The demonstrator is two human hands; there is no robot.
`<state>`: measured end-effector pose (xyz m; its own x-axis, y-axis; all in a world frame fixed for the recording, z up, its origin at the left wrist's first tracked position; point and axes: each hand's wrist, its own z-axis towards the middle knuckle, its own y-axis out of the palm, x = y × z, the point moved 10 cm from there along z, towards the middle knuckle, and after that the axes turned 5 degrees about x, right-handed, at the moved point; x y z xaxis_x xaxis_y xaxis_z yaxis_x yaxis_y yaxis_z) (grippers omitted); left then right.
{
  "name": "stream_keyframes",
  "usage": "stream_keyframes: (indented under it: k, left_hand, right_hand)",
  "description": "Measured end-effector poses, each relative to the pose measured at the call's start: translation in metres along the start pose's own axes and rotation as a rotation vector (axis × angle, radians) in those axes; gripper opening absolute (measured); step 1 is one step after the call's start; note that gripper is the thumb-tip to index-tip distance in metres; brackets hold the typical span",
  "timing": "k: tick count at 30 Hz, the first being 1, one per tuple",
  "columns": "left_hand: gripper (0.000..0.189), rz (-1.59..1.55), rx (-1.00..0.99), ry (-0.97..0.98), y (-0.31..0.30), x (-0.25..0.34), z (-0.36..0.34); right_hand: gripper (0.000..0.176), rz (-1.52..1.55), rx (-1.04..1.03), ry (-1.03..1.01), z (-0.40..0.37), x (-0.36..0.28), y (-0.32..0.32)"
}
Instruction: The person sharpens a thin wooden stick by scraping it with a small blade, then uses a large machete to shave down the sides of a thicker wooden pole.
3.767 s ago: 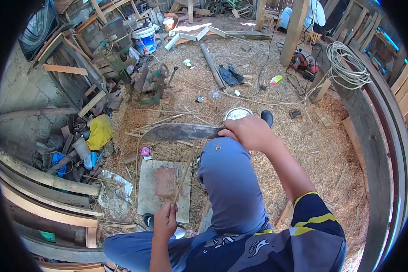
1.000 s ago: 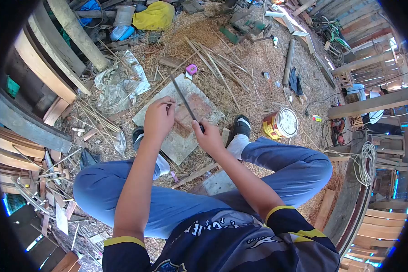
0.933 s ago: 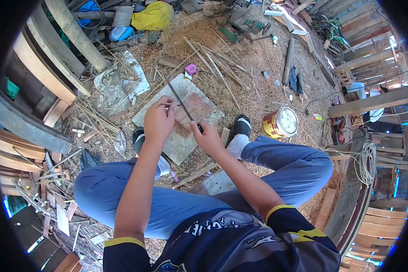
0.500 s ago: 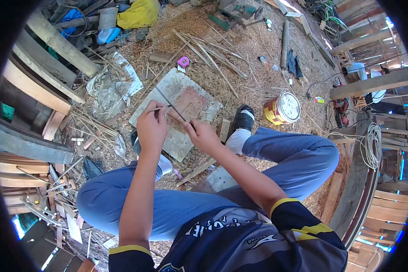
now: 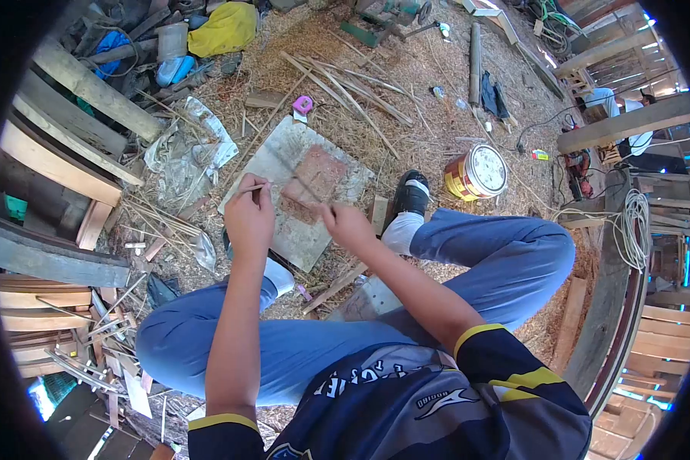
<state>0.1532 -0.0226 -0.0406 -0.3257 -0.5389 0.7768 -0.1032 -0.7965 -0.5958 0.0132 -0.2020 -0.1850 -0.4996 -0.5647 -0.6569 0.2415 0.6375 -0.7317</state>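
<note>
My left hand [image 5: 249,222] pinches a short, thin wooden stick [image 5: 257,186] between thumb and fingers, its end pointing right. My right hand [image 5: 351,230] is closed on a long, thin dark strip, like a file or saw blade [image 5: 303,181], smeared by motion; its exact kind I cannot tell. The strip slants up and left over a reddish flat block [image 5: 320,167]. That block lies on a grey slab [image 5: 264,153] on the ground between my feet. A gap separates the two hands, and the strip is apart from the stick.
A pink tape measure [image 5: 303,104] lies beyond the slab, near long wood strips [image 5: 353,88]. To the right stands a lidded paint bucket [image 5: 475,173]. Crumpled plastic [image 5: 184,157] lies at left. Shavings cover the ground. A person [image 5: 638,142] sits far right.
My hands have moved apart, the left slightly left and down, the right to the right. The dark strip, earlier against the stick, is now away from it and blurred.
</note>
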Motion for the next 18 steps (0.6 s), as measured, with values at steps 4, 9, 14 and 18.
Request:
stream_keyframes:
  k: [4, 9, 14, 18]
  left_hand:
    - [0.009, 0.020, 0.011, 0.059, 0.003, 0.016, -0.001]
    - [0.009, 0.025, -0.006, 0.011, 0.005, 0.009, -0.003]
    - [0.012, 0.039, 0.016, 0.004, 0.001, 0.003, 0.004]
    - [0.013, 0.072, 0.021, 0.010, 0.003, -0.006, 0.006]
  right_hand:
    - [0.059, -0.026, -0.024, 0.048, 0.004, 0.020, 0.000]
    - [0.061, -0.002, -0.006, -0.067, -0.017, -0.006, -0.010]
    - [0.058, -0.046, 0.017, 0.015, 0.008, 0.033, 0.005]
    - [0.059, -0.046, 0.005, -0.078, -0.012, -0.013, -0.017]
